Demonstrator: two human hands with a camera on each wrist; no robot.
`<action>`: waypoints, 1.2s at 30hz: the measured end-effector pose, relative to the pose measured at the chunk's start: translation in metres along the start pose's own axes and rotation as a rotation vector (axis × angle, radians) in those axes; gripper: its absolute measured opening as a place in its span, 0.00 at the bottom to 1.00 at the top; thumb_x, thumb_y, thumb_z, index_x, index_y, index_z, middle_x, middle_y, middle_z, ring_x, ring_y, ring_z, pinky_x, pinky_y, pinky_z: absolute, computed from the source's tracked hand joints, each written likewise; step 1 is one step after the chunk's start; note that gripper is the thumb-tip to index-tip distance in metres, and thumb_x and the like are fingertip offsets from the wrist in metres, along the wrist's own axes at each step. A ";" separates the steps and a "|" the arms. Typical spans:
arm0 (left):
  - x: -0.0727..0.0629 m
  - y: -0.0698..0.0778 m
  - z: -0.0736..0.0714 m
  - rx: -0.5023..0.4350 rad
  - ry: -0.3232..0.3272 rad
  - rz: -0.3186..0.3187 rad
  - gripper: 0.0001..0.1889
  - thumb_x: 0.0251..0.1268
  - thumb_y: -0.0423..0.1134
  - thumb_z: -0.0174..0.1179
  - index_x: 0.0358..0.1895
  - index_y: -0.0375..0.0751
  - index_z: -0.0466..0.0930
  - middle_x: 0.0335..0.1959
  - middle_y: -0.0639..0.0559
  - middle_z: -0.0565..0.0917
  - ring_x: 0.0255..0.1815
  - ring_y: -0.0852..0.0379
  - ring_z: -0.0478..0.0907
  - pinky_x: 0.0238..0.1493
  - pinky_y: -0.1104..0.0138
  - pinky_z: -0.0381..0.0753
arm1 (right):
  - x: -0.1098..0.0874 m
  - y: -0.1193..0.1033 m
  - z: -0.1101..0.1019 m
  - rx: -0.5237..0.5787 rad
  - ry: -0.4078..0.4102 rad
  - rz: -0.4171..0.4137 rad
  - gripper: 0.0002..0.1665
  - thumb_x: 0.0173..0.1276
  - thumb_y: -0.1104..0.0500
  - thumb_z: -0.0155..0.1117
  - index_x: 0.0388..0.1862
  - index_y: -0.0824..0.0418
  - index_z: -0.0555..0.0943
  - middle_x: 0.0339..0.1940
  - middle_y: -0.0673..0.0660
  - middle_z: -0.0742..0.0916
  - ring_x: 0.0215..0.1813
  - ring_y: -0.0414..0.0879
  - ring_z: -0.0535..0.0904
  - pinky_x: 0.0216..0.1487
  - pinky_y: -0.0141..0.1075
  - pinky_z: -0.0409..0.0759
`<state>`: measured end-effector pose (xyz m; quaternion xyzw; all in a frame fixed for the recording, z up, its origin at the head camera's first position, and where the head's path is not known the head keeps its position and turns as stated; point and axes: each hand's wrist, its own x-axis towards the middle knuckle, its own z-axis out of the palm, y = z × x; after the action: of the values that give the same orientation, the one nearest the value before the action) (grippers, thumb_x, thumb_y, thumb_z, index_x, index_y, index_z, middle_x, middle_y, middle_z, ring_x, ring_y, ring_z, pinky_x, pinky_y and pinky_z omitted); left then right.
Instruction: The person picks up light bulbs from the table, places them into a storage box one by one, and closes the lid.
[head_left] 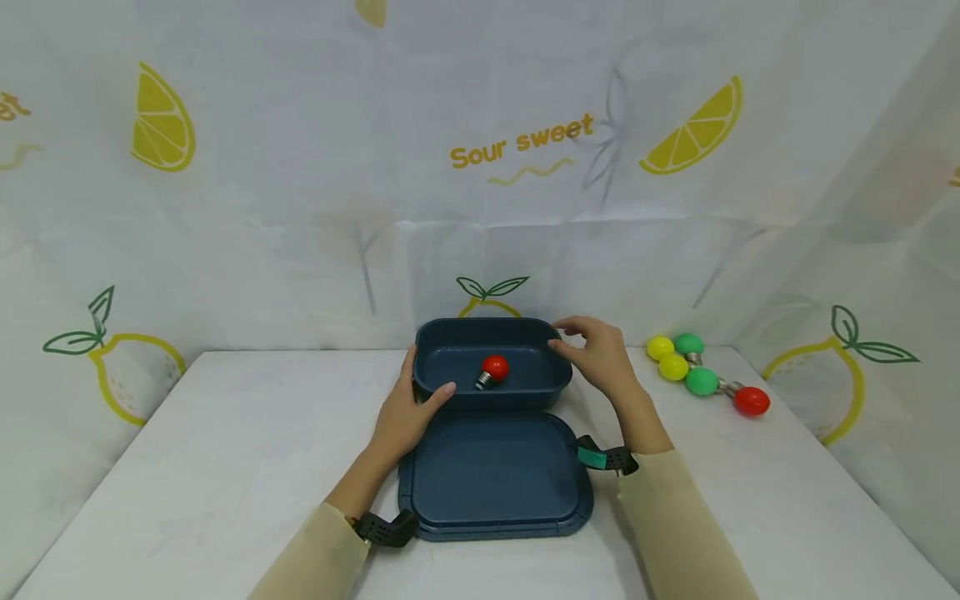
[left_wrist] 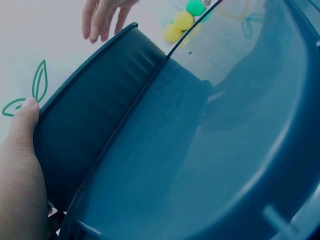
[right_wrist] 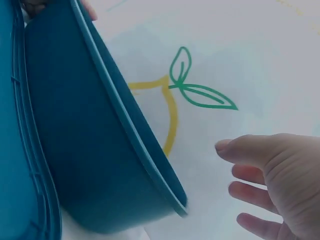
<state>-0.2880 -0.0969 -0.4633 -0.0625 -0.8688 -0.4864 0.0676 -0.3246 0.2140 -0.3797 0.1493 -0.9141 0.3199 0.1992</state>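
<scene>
A dark blue plastic box (head_left: pixel 450 367) stands with its open top towards me, and a red light bulb (head_left: pixel 495 367) with a metal screw base lies inside it. My left hand (head_left: pixel 399 417) grips the box at its left front corner, thumb along the front wall and fingers at the left side. In the left wrist view the thumb (left_wrist: pixel 25 120) reaches up to the rim. My right hand (head_left: pixel 600 354) hovers by the right rim with loosely bent fingers. The right wrist view shows that hand (right_wrist: pixel 280 180) apart from the box wall (right_wrist: pixel 100 130), holding nothing.
The matching blue lid (head_left: pixel 498 471) lies flat on the white table (head_left: pixel 247 450) in front of the box. On the right sit several bulbs: yellow ones (head_left: pixel 673 367), green ones (head_left: pixel 702 382) and a red one (head_left: pixel 752 402). A lemon-printed cloth (head_left: pixel 300 167) hangs behind.
</scene>
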 end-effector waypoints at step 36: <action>0.000 0.000 -0.001 -0.001 -0.020 -0.002 0.53 0.65 0.68 0.59 0.84 0.59 0.35 0.84 0.49 0.52 0.83 0.42 0.55 0.77 0.39 0.60 | -0.051 0.111 -0.070 -0.149 0.182 0.242 0.25 0.68 0.58 0.70 0.60 0.70 0.81 0.61 0.73 0.83 0.64 0.71 0.76 0.64 0.66 0.72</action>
<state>-0.2879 -0.0975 -0.4631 -0.0665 -0.8692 -0.4864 0.0584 -0.3059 0.3501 -0.4112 -0.0069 -0.9249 0.2850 0.2516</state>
